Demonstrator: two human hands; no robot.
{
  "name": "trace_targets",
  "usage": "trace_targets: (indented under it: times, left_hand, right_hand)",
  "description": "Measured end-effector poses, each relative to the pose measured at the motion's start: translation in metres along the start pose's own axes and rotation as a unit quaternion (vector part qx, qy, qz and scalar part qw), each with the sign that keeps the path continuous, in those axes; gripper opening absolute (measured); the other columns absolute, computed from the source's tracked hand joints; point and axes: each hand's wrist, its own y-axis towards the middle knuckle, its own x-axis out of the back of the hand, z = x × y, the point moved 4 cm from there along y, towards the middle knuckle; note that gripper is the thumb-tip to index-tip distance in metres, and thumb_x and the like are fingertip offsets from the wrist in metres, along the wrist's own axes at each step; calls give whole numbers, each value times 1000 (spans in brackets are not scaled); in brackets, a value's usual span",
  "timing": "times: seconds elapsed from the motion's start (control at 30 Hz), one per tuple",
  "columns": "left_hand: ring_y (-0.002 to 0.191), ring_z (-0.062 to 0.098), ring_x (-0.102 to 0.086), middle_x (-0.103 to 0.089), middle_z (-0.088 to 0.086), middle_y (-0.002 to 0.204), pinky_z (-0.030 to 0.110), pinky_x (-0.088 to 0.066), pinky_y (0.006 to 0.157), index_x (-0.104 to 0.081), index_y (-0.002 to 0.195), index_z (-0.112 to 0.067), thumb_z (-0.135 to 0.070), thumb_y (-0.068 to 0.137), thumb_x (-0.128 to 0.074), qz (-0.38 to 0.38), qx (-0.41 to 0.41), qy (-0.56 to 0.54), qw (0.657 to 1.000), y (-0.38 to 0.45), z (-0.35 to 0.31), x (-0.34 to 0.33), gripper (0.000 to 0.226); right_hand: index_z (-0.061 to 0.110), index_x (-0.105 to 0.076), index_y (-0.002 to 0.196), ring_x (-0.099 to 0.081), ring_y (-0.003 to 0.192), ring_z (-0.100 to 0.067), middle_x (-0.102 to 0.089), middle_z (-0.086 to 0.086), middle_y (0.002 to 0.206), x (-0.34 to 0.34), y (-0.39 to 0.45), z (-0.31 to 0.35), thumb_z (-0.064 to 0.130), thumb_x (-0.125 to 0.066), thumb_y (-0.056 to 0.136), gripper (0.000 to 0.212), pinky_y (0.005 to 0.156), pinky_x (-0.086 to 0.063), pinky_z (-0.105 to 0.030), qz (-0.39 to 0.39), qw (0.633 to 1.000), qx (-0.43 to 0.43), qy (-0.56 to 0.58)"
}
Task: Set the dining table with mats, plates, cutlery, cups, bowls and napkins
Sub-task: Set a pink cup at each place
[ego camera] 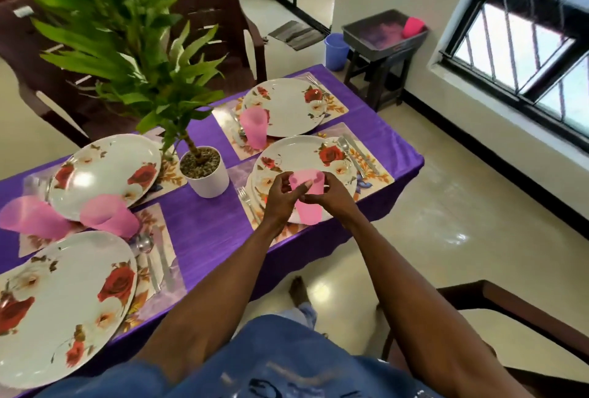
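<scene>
A pink plastic cup (pixel 308 203) is held upright over the near right floral plate (pixel 334 150). My left hand (pixel 282 195) grips its left side and my right hand (pixel 331 193) grips its right side near the rim. That plate sits on a patterned mat (pixel 374 171) with a fork (pixel 247 198) to its left and a spoon (pixel 345 145) to its right. Three more floral plates lie on mats: far right (pixel 287 104), middle left (pixel 105 168) and near left (pixel 63 298). Other pink cups stand at the far setting (pixel 253 126) and at the left (pixel 108 214), (pixel 30 217).
A potted green plant (pixel 204 171) stands mid-table on the purple tablecloth (pixel 204 222). Dark brown chairs (pixel 220 15) are behind the table, another (pixel 510 311) at my right. By the window a stool holds a grey tray (pixel 379 31) with a pink cup (pixel 412 27); a blue bucket (pixel 336 50) is on the floor.
</scene>
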Motion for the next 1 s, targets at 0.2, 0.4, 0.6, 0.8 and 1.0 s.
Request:
trace_targets:
  times: [0.2,0.4,0.6,0.8,1.0]
  left_hand:
    - [92,18,-65,-68,-3,100,38,-56,74,-64,99,-28,-31,103,-47,-15,-4,-63,998,46,-17,-31,18]
    - [79,26,-67,-71,7,86,45,-57,73,-65,85,-18,-24,95,-53,-121,33,35,992,128,-12,-43,17]
    - [83,32,-68,-73,6,83,54,-56,76,-63,70,-27,-31,75,-51,-141,60,95,984,174,3,-35,13]
    - [84,34,-67,-72,10,86,54,-55,79,-63,77,-22,-20,83,-55,-174,92,71,978,177,3,-32,11]
    - [84,32,-67,-72,7,83,52,-55,81,-63,73,-25,-22,84,-57,-187,110,79,973,178,-4,-37,12]
  right_hand:
    - [20,-37,141,-53,114,-18,-54,3,123,34,50,-1,30,-86,69,87,77,-42,-20,-41,999,13,-6]
    - [18,-29,143,-50,117,-23,-46,-5,132,79,127,17,25,-87,68,95,89,-53,-45,-111,993,26,-10]
    - [11,-36,139,-40,124,-20,-41,-8,138,105,184,35,13,-87,66,89,87,-40,-28,-171,984,52,-9]
    - [12,-36,139,-40,119,-14,-45,-7,135,108,216,32,11,-88,63,92,84,-49,-27,-150,985,70,-42]
    - [13,-32,143,-46,125,-31,-46,-13,136,104,233,26,21,-89,63,98,91,-51,-50,-112,984,70,-117]
